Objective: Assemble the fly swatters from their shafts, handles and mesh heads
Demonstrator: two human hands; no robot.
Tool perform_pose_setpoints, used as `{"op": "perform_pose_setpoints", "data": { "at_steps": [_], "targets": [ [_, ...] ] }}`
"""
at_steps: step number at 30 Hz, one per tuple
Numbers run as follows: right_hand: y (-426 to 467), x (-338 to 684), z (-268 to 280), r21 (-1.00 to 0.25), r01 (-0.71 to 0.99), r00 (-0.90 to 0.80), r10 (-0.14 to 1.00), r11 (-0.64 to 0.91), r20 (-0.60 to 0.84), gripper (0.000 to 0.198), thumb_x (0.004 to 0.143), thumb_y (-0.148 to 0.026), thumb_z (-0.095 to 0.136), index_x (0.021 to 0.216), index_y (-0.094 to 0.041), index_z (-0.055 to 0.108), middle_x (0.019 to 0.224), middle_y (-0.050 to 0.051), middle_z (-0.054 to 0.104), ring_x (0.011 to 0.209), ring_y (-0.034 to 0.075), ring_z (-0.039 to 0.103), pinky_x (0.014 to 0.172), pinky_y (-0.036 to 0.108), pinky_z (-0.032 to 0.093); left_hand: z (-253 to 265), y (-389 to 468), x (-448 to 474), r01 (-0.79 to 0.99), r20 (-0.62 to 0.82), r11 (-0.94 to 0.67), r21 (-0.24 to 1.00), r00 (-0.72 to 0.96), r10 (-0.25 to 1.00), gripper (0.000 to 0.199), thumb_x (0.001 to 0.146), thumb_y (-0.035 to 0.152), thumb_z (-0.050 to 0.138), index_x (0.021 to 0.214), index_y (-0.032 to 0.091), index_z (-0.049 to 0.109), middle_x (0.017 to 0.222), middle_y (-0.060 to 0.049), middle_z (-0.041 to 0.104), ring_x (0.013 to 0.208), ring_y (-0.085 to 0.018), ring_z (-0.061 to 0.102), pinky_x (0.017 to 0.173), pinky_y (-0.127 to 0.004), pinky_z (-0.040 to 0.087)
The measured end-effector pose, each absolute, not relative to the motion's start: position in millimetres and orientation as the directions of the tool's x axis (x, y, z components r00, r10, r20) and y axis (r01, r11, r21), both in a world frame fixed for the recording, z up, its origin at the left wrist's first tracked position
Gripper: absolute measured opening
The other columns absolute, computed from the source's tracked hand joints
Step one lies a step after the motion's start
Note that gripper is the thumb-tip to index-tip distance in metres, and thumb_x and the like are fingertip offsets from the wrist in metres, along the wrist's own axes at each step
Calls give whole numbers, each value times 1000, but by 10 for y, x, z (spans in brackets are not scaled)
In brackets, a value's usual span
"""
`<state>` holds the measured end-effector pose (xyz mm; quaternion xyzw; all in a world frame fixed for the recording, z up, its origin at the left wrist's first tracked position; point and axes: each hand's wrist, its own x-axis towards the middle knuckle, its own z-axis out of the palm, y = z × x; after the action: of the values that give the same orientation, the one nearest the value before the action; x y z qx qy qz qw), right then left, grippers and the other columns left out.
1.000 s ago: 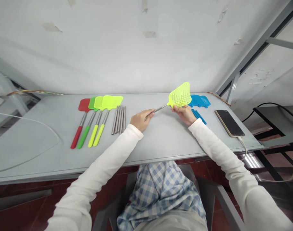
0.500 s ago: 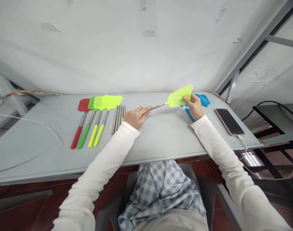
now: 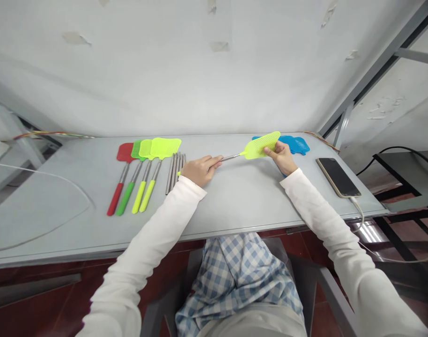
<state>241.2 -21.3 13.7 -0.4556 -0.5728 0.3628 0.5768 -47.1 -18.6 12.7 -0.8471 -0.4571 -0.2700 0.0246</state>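
Observation:
A yellow fly swatter (image 3: pixel 258 147) is held between my two hands above the table. My left hand (image 3: pixel 202 170) is closed round its metal rod, with the handle end mostly hidden by the hand. My right hand (image 3: pixel 283 158) pinches the far edge of the mesh head between thumb and fingers. Left of my left hand, several bare metal rods (image 3: pixel 172 174) lie side by side. Past them rest a red swatter (image 3: pixel 115 199), a green swatter (image 3: pixel 126 199) and two yellow swatters (image 3: pixel 149 194). Blue swatter heads (image 3: pixel 298 145) lie behind my right hand, partly covered.
A phone (image 3: pixel 338 177) with a white charging cable (image 3: pixel 357 210) lies at the table's right end. A thin white cable (image 3: pixel 70 181) curves across the left end. The white wall (image 3: pixel 158 79) rises behind the grey table (image 3: pixel 235 206). Metal frame bars stand at both sides.
The yellow swatter's head has tipped and come slightly lower, and my right hand's grip has shifted along its edge. My left hand keeps its hold on the rod. The view has shifted slightly.

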Motion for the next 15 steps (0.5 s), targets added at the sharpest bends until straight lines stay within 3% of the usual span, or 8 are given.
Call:
{"op": "perform_pose_setpoints", "data": {
  "at_steps": [3,6,9,12,15],
  "targets": [
    [-226,2401,167,-936,134,72,938,327,338,50,61,-60,77,95,-24,67,104,5,70,104,24,62,96,42,49,160,-224,-481,771,479,-572,281,404,779,38,94,44,42,115,27,69,106,-4,73,93,-18,66,65,-27,42],
    [-230,2403,186,-905,241,64,925,350,375,55,64,-58,76,108,-26,65,117,5,66,114,25,57,99,42,45,212,-240,-559,787,428,-486,381,316,847,34,93,45,45,110,27,68,105,-3,73,92,-18,66,68,-26,43],
    [-217,2423,162,-870,338,62,914,359,401,58,70,-58,71,118,-29,59,125,5,61,120,24,52,101,42,42,229,-192,-735,821,385,-284,496,86,919,31,92,43,45,108,23,63,94,-4,73,87,-19,66,71,-28,44],
    [-196,2434,92,-847,404,36,919,345,392,49,77,-60,62,116,-30,59,126,6,60,117,23,52,101,44,42,179,-101,-1001,787,382,-108,607,-170,909,27,93,33,40,110,18,55,98,-7,72,86,-20,67,79,-31,47],
    [-185,2412,23,-805,482,-19,923,346,385,42,82,-56,56,114,-29,60,126,6,59,116,23,50,101,45,41,77,-18,-1291,712,246,30,702,-282,927,29,93,26,34,118,13,43,101,-11,71,70,-19,66,77,-35,50]
  ]
}}
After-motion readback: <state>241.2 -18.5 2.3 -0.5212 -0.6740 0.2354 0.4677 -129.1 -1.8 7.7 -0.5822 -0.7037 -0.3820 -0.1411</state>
